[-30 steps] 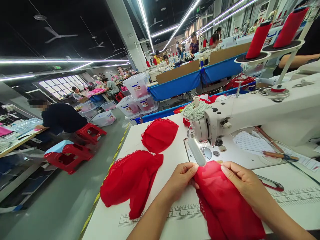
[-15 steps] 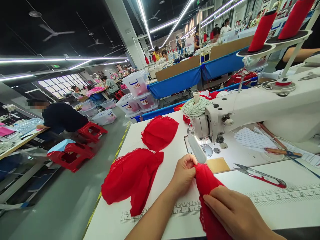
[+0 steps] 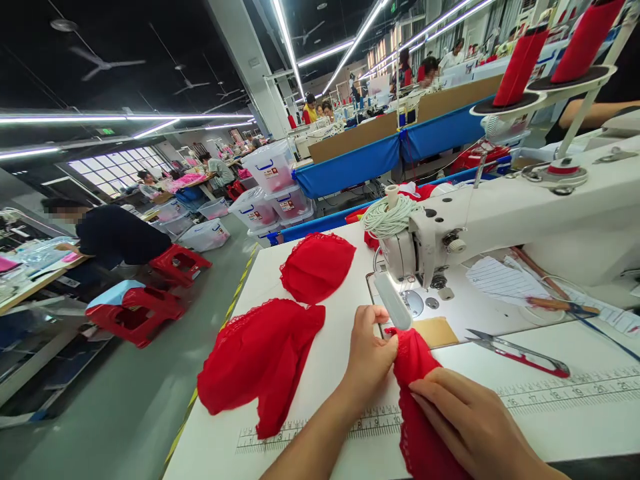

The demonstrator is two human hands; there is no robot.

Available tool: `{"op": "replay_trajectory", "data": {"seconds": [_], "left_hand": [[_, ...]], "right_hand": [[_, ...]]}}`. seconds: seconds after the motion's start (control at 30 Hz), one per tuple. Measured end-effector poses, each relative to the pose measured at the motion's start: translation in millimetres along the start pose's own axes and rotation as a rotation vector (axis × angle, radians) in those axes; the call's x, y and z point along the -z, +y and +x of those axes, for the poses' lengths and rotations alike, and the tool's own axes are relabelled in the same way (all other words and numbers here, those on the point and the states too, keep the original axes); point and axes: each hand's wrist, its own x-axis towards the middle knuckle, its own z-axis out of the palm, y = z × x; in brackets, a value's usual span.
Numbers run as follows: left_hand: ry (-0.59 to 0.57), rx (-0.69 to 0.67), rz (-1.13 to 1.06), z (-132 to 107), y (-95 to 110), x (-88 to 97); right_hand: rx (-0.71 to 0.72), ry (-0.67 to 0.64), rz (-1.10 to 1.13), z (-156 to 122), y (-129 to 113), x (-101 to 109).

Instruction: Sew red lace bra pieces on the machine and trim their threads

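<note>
My left hand pinches the top edge of a red lace fabric piece just in front of the sewing machine's presser foot. My right hand presses down on the same piece lower on the table, fingers curled on the cloth. The white sewing machine stands behind, its lamp lighting the needle plate. A tan card lies beside the fabric.
Two stacks of red lace pieces lie on the white table to the left. Red-handled snips rest at right. Red thread cones stand on the machine. Other workers sit at benches beyond; red stools line the aisle.
My right hand slid back from near the presser foot toward me along the fabric, uncovering the snips and tan card. My left hand kept its pinch near the needle.
</note>
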Motion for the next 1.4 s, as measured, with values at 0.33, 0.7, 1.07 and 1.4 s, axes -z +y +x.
{"op": "replay_trajectory", "data": {"seconds": [0.33, 0.7, 1.07, 1.4], "left_hand": [[-0.304, 0.147, -0.038, -12, 8, 2.5], [-0.334, 0.271, -0.28, -11, 9, -2.4], [-0.366, 0.248, -0.243, -11, 20, -2.7], [-0.27, 0.309, -0.406, -9, 4, -2.8]], "right_hand": [[-0.056, -0.046, 0.057, 0, 0, -7], [-0.12, 0.189, 0.061, 15, 6, 11], [-0.363, 0.133, 0.189, 40, 12, 8], [-0.564, 0.154, 0.306, 27, 26, 34]]}}
